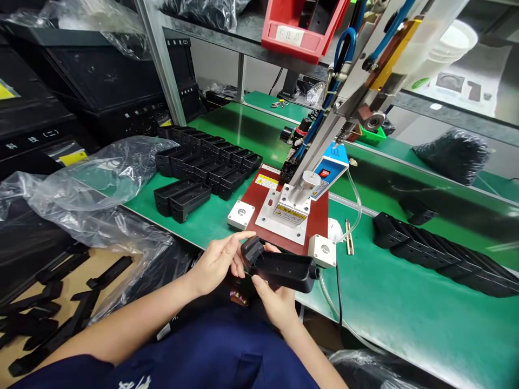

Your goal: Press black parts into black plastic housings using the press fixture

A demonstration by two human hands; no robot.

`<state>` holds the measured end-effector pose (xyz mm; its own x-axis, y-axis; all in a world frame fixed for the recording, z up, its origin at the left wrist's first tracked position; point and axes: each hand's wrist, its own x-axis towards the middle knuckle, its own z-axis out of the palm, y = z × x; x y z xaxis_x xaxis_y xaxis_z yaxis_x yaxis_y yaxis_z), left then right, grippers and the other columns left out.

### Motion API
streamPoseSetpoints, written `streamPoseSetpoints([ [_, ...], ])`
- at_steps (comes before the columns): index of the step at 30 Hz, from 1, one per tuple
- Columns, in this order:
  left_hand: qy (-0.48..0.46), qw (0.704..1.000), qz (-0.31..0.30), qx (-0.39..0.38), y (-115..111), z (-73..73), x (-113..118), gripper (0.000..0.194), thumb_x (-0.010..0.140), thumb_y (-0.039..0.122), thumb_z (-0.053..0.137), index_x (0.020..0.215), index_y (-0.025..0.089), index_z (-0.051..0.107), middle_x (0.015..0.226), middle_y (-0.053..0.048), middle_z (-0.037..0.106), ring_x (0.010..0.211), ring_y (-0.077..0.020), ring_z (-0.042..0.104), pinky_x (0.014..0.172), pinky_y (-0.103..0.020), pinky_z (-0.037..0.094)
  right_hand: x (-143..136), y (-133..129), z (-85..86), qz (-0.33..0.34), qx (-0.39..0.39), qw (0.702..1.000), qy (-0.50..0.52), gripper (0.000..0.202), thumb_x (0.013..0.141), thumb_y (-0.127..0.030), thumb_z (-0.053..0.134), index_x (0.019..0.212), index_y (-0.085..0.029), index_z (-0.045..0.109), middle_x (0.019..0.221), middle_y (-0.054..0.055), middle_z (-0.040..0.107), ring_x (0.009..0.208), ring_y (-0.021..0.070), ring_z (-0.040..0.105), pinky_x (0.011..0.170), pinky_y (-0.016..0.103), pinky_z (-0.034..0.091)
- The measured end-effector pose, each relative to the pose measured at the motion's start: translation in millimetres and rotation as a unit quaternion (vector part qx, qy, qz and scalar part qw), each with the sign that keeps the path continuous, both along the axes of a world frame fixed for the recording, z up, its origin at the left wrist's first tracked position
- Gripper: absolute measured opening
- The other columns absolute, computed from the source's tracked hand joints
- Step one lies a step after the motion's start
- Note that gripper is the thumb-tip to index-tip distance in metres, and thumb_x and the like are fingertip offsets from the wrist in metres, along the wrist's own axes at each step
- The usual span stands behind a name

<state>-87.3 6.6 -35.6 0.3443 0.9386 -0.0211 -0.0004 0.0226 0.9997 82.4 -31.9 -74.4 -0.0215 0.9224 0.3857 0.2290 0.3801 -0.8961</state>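
Note:
A black, open, tray-like plastic part (284, 268) is held low in front of the press machine (290, 213), over the table's front edge. My right hand (278, 302) grips it from below, with the thumb on its near side. A smaller black piece (252, 250) sits at the left end of the part. My left hand (217, 259) is at that end, its fingers stretched out and touching the small piece. The machine stands on a red base with a white button box (241, 214) at its left corner and another (325, 250) at its right.
Rows of black trays (206, 162) stand on the green table (405, 297) at the left; a row of black parts (441, 254) lies at the right. Left of the table, an open box holds long black pieces (109, 273) beside clear plastic (117, 167). A red bin (304, 32) hangs above.

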Motion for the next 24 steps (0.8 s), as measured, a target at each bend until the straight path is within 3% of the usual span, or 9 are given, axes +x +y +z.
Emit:
streamPoseSetpoints([
  [7,-0.019,0.999,-0.006,-0.027,0,0.4,0,0.078,0.09,0.07,0.03,0.134,0.009,0.051,0.07,-0.007,0.063,0.055,-0.0169,0.063,0.051,-0.027,0.049,-1,2,1.7,-0.029,0.018,0.999,-0.028,0.058,0.09,-0.038,0.057,0.141,-0.019,0.038,0.119,0.012,0.06,0.102,0.0238,0.062,0.081,0.04,0.059],
  [11,-0.024,1.0,-0.02,0.0,-3,-0.5,-3,0.072,0.092,0.065,0.03,0.132,0.01,0.053,0.084,-0.012,0.067,0.062,-0.0167,0.064,0.057,-0.027,0.05,5,9,8.4,-0.084,0.139,0.98,-0.114,0.054,0.084,-0.024,0.062,0.135,-0.019,0.044,0.132,0.014,0.05,0.12,0.0296,0.051,0.097,0.052,0.049],
  [14,-0.035,0.997,-0.038,0.063,-9,2.0,-8,0.073,0.088,0.07,0.034,0.128,0.014,0.058,0.096,-0.015,0.068,0.075,-0.0206,0.065,0.067,-0.031,0.053,9,13,15.7,-0.121,0.224,0.946,-0.201,0.052,0.08,-0.014,0.062,0.131,-0.019,0.049,0.131,0.014,0.05,0.118,0.0302,0.051,0.094,0.052,0.047],
  [17,0.005,0.986,-0.039,0.165,-15,5.5,-11,0.067,0.077,0.07,0.057,0.123,0.023,0.064,0.103,-0.012,0.069,0.086,-0.0253,0.065,0.077,-0.035,0.052,11,14,21.4,-0.145,0.242,0.923,-0.262,0.051,0.079,-0.009,0.055,0.129,-0.019,0.051,0.127,0.013,0.052,0.114,0.0276,0.053,0.091,0.048,0.049],
  [19,0.055,0.981,-0.014,0.185,-18,7.5,-12,0.052,0.072,0.054,0.073,0.117,0.027,0.067,0.105,-0.01,0.07,0.091,-0.0267,0.066,0.082,-0.035,0.052,12,14,24.4,-0.143,0.232,0.921,-0.278,0.05,0.079,-0.008,0.053,0.128,-0.02,0.051,0.125,0.013,0.053,0.113,0.027,0.053,0.09,0.047,0.05],
  [21,0.052,0.99,0.024,0.127,-17,8.6,-12,0.038,0.075,0.041,0.075,0.109,0.027,0.07,0.103,-0.008,0.071,0.088,-0.0252,0.067,0.079,-0.033,0.053,14,13,27.6,-0.135,0.23,0.923,-0.276,0.052,0.079,-0.008,0.052,0.129,-0.021,0.05,0.124,0.012,0.054,0.112,0.0271,0.054,0.089,0.048,0.05],
  [24,-0.109,0.991,0.06,-0.055,-13,8.1,-12,0.032,0.082,0.043,0.067,0.106,0.022,0.066,0.088,-0.006,0.069,0.065,-0.0173,0.065,0.058,-0.026,0.053,18,12,33.7,-0.112,0.222,0.943,-0.221,0.056,0.08,-0.011,0.058,0.134,-0.022,0.045,0.122,0.012,0.057,0.111,0.0273,0.055,0.089,0.05,0.05],
])
